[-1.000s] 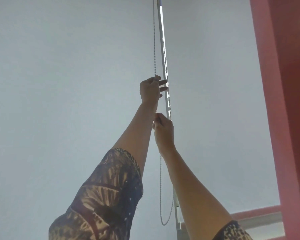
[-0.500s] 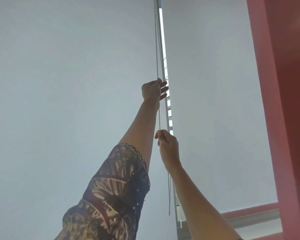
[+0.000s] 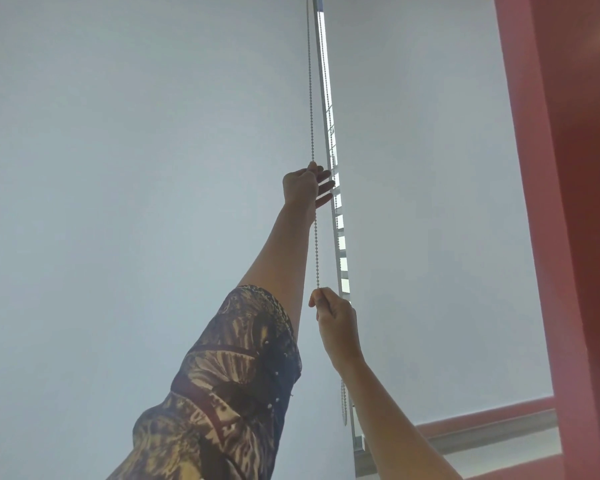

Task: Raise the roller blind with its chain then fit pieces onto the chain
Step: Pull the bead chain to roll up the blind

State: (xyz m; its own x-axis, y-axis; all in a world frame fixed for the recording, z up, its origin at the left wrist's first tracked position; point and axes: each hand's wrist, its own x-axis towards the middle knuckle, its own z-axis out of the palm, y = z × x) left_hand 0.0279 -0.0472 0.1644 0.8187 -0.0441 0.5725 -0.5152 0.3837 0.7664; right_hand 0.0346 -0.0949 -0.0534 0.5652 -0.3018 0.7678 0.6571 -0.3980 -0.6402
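A thin beaded chain (image 3: 310,98) hangs down the middle of the view between two pale grey roller blinds (image 3: 136,168). My left hand (image 3: 303,185) is stretched high overhead and pinches the chain, its other fingers spread. Below it my right hand (image 3: 335,315) is closed in a fist on the same strand, which runs taut between both hands. The chain's loose lower loop (image 3: 343,403) dangles behind my right forearm. A second strand runs up beside the bright gap. No pieces for the chain are in view.
A narrow bright gap with a window frame (image 3: 340,237) shows between the blinds. A second blind (image 3: 430,202) covers the right side, its bottom bar (image 3: 482,431) low right. A red wall (image 3: 575,237) borders the right edge.
My right hand has slid down the chain, away from the left hand, drawing the strand taut. The left hand stays high on the chain. The dangling loop hangs shorter.
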